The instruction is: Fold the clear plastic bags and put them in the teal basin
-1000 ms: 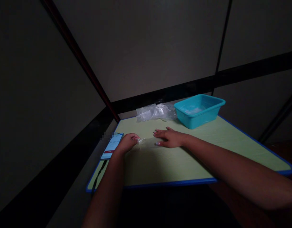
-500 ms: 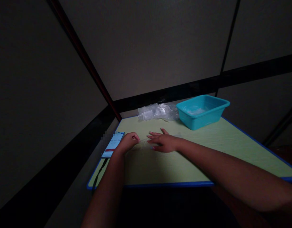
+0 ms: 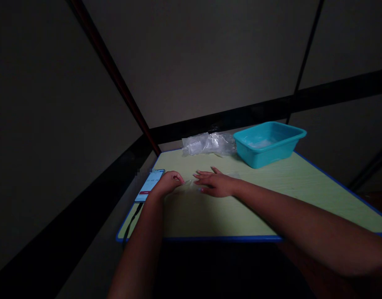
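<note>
A thin, clear plastic piece [image 3: 191, 186] lies on the bench [image 3: 228, 220] directly between the person's two hands, its long axis appearing to run crosswise, from left to right, rather than away from the body. The left hand [image 3: 171, 182] sits at its left end, finger and thumb curled together and seemingly pinched on the edge there. The right hand [image 3: 218, 184] rests palm down with fingers spread, over the plastic and gripping nothing. The hands are apart, with a short stretch of film showing between them, so neither is clearly nearer.

The far boundary of the film is hard to make out: it is transparent against the pale green top, and the right hand covers its middle. A faint edge beyond the right wrist may be its other end. Whether it is a bag or a single sheet cannot be told.

Behind, crumpled clear plastic [image 3: 211, 144] lies by the wall, next to a turquoise tub [image 3: 268, 157] whose pale contents are indistinct. The left forearm partly hides a phone [image 3: 149, 185] and a dark strap [image 3: 133, 220].
</note>
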A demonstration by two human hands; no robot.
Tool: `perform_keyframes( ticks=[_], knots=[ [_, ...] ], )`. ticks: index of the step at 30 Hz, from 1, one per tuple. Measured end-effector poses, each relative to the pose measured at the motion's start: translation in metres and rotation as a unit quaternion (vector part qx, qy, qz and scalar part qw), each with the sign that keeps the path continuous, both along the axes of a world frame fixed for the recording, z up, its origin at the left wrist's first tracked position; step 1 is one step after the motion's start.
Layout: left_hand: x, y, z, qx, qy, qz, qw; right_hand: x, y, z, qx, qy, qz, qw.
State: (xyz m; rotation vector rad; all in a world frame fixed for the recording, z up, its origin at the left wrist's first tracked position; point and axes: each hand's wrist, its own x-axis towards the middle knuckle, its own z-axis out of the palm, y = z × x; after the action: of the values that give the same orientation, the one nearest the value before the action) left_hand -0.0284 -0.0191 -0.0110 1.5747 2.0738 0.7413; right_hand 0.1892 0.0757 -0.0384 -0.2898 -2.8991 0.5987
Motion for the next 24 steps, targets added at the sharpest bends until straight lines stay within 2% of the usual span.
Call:
perform_keyframes(
  ticks=[10, 15, 24],
  knots=[
    [-0.002, -0.002, 0.002, -0.021, -0.007, -0.003, 1.000, 0.002, -0.003, 0.006, -0.003, -0.013, -0.004, 1.000],
    [-0.002, -0.002, 0.002, -0.030, -0.007, -0.004, 1.000, 0.002, -0.004, 0.009, 0.026, 0.010, -0.009, 1.000],
    [-0.004, -0.002, 0.000, -0.013, -0.011, -0.016, 1.000, -0.002, 0.001, -0.003, 0.063, 0.016, -0.031, 0.997]
  ],
)
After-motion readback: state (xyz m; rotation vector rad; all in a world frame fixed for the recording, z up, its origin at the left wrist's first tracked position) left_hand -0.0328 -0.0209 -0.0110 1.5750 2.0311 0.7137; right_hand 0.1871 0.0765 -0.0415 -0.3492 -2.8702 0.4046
